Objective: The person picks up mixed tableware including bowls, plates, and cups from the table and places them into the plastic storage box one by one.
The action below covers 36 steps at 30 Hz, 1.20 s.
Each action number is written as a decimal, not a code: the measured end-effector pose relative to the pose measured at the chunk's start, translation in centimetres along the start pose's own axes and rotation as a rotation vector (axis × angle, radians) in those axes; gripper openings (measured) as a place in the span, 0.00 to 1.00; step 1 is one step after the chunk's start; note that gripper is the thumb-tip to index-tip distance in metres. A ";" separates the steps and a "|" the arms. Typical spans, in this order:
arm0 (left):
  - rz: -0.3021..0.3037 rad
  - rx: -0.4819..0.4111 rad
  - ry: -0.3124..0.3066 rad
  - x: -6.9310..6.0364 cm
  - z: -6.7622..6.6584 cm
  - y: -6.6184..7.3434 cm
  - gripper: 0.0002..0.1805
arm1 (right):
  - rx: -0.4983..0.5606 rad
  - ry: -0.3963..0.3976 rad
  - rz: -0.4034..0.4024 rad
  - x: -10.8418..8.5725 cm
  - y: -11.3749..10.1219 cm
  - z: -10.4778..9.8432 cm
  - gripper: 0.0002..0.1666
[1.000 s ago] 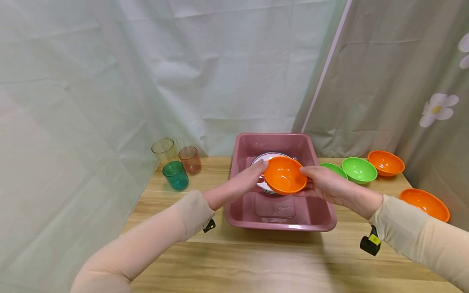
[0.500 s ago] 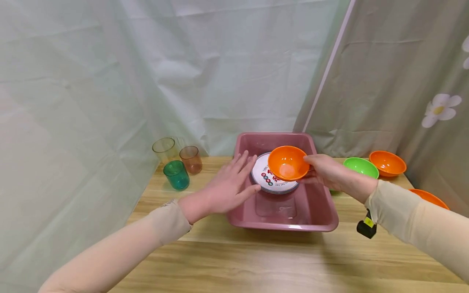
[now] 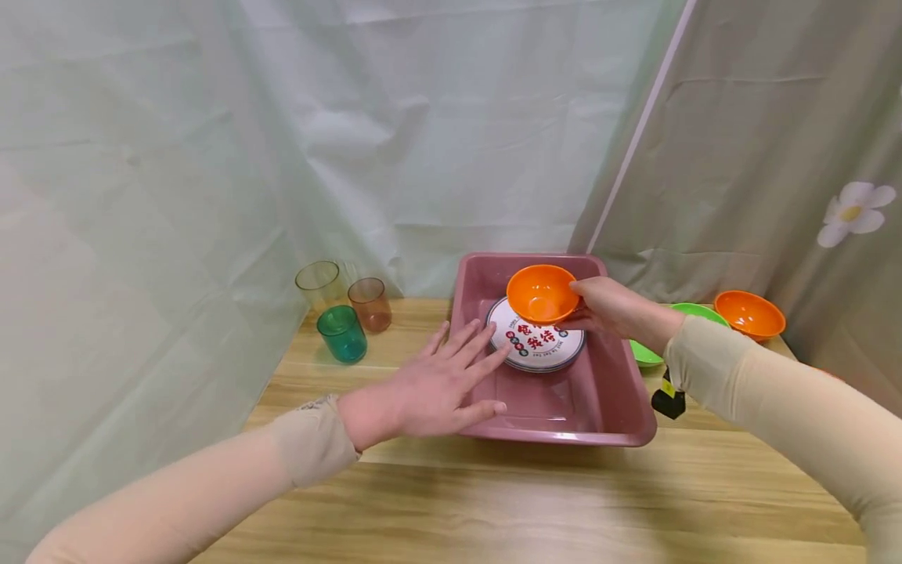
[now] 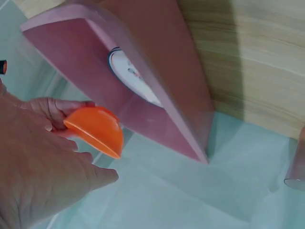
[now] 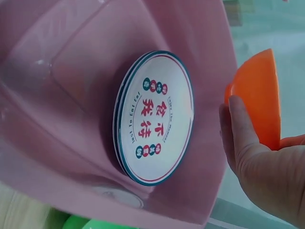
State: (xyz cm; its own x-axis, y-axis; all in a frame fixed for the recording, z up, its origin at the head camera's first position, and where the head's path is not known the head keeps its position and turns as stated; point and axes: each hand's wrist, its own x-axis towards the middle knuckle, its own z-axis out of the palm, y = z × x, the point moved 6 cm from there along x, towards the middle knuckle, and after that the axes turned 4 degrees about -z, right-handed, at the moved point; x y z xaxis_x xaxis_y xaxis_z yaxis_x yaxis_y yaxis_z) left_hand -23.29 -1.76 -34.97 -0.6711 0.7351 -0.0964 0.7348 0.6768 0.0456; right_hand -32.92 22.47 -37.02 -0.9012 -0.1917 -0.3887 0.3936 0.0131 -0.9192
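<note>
My right hand [image 3: 616, 307] grips the right side of an orange bowl [image 3: 543, 294], thumb at the rim and fingers beneath. The bowl is held above a pink basin [image 3: 627, 407], over the back part of a stack of white plates [image 3: 535, 354] with red lettering. In the right wrist view the plates [image 5: 157, 119] lie in the basin, apart from the bowl [image 5: 259, 100]. My left hand [image 3: 433, 388], fingers spread and holding nothing, hovers at the basin's left edge. The left wrist view shows the left hand [image 4: 47, 167] with the bowl [image 4: 97, 129] beyond it.
Three see-through cups stand at the left: a yellowish one [image 3: 320, 286], a teal one [image 3: 341, 334] and a reddish one [image 3: 369, 304]. Right of the basin are green bowls [image 3: 644, 355] and an orange bowl [image 3: 750, 315], partly behind the right arm. Curtains rise behind the table [image 3: 507, 501].
My left hand has let go of the orange bowl and moved left and toward me, its fingers spreading. The right hand has carried the bowl farther back, uncovering more of the plates.
</note>
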 end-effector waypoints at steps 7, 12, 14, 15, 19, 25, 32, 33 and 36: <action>0.016 -0.014 -0.040 0.7 0.3 0.4 0.46 | 0.000 0.075 0.016 2.4 0.9 0.1 0.32; 0.029 -0.021 -0.062 1.3 0.8 0.5 0.45 | -0.037 0.097 0.017 3.9 2.0 0.2 0.30; 0.031 -0.025 -0.073 1.4 1.0 0.5 0.45 | -0.046 0.098 0.015 4.5 2.5 0.2 0.29; 0.031 -0.025 -0.079 1.4 1.1 0.5 0.46 | -0.045 0.102 0.012 4.7 2.7 0.2 0.29; 0.018 -0.023 -0.094 1.4 1.4 0.4 0.46 | -0.059 0.103 0.004 5.5 3.5 0.5 0.29; 0.010 -0.012 -0.101 1.4 1.6 0.4 0.46 | -0.103 0.126 0.018 6.6 4.3 0.6 0.29; 0.004 -0.025 -0.109 1.4 1.7 0.6 0.47 | -0.153 0.125 0.034 7.0 4.8 0.4 0.32; 0.003 -0.022 -0.110 1.4 1.7 0.6 0.47 | -0.155 0.126 0.037 7.0 4.9 0.3 0.33; 0.003 -0.021 -0.115 1.4 1.8 0.7 0.46 | -0.155 0.140 0.055 7.0 5.1 0.0 0.33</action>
State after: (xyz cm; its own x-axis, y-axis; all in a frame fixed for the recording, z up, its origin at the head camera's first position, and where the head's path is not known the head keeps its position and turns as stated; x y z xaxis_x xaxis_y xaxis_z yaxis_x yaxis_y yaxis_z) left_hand -23.60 -0.33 -36.88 -0.6519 0.7287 -0.2099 0.7340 0.6759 0.0667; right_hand -37.18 21.17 -44.41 -0.8999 -0.0483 -0.4335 0.4199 0.1731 -0.8909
